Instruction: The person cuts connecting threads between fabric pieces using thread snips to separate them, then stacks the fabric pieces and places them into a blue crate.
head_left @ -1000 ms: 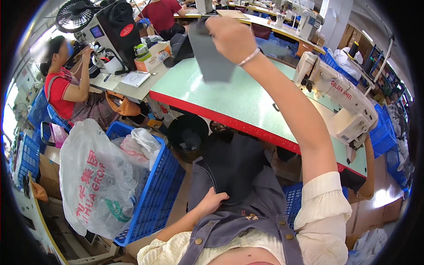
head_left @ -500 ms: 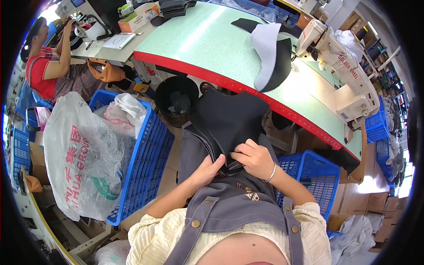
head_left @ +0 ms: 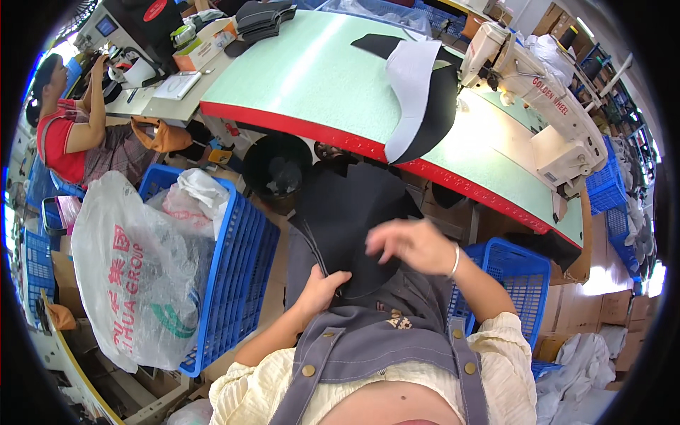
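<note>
A stack of black cut fabric pieces lies across my lap, its layered edges showing on the left side. My left hand grips the near left edge of that stack, thumb on top. Just above the pieces hovers my right hand, with its fingers blurred by motion and a bracelet at the wrist. I see nothing clearly held in it. On the table ahead, a light grey curved piece overlaps black curved pieces, partly hanging over the red front edge.
A sewing machine stands on the pale green table. To my left is a blue crate with plastic bags; another blue crate sits at my right. A dark bin stands under the table. A co-worker sits at far left.
My right hand has lifted away from the near edge of the black pieces. The stack now lies flatter and more spread, while my left hand still grips its edge. The view has shifted slightly.
</note>
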A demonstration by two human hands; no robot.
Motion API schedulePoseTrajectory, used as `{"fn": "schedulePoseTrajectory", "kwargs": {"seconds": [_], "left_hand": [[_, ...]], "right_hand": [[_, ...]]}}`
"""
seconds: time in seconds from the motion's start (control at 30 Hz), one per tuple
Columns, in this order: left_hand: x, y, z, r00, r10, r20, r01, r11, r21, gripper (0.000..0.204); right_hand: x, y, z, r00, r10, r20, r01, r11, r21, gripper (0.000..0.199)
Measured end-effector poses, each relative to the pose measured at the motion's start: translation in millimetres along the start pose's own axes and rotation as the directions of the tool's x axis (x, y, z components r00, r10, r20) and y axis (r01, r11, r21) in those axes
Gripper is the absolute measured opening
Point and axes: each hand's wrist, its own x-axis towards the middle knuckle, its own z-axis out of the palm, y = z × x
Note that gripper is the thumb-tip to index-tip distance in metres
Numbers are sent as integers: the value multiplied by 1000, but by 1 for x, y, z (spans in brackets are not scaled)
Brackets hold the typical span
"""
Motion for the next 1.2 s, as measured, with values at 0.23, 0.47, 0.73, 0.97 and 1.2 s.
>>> {"fn": "schedulePoseTrajectory", "kwargs": {"seconds": [0.23,0.47,0.73,0.97,1.2], "left_hand": [[-4,9,0,995,-50,85,31,977,210,47],[-7,19,10,994,-43,103,14,964,266,44],[-8,16,13,993,30,116,-68,940,334,37],[-6,23,18,991,0,135,-55,913,404,36],[-5,19,18,993,-74,90,62,990,123,50]], "right_hand": [[29,29,-79,846,-492,-206,-30,342,-939,35],[47,41,-73,841,-541,-6,-2,7,-1000,33],[61,55,-74,800,-597,58,36,-49,-998,28],[74,59,-85,763,-624,168,89,-156,-984,27],[92,39,-93,811,-579,-79,66,226,-972,27]]}}
